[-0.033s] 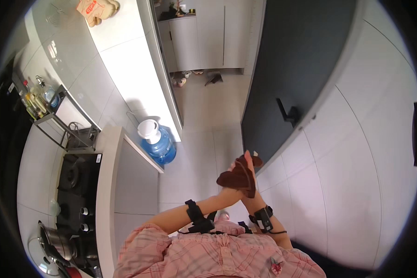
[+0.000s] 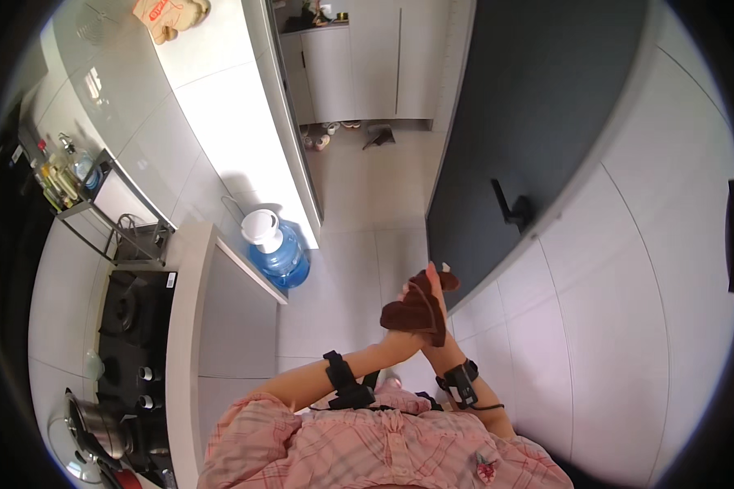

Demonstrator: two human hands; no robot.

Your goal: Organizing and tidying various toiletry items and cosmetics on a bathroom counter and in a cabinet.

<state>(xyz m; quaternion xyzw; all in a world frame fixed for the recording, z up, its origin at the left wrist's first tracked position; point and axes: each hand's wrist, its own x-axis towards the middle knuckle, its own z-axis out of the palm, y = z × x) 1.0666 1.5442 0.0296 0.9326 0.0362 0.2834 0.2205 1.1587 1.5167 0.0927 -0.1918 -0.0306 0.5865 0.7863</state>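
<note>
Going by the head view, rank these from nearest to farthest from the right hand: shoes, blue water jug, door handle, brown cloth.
1. Brown cloth: touching the right hand.
2. Door handle: ahead, on the right.
3. Blue water jug: ahead, on the left, lower down.
4. Shoes: far ahead, by the pale cabinet.

Lighting is bright around the right hand; the source lies out of view. Left of and beyond the hand, the white wall is burnt out, with a soft shadow behind the water bottle. Glare marks glossy tiles farther left. The hand appears slightly soft. Outlying edges bow toward a black rim.
</note>
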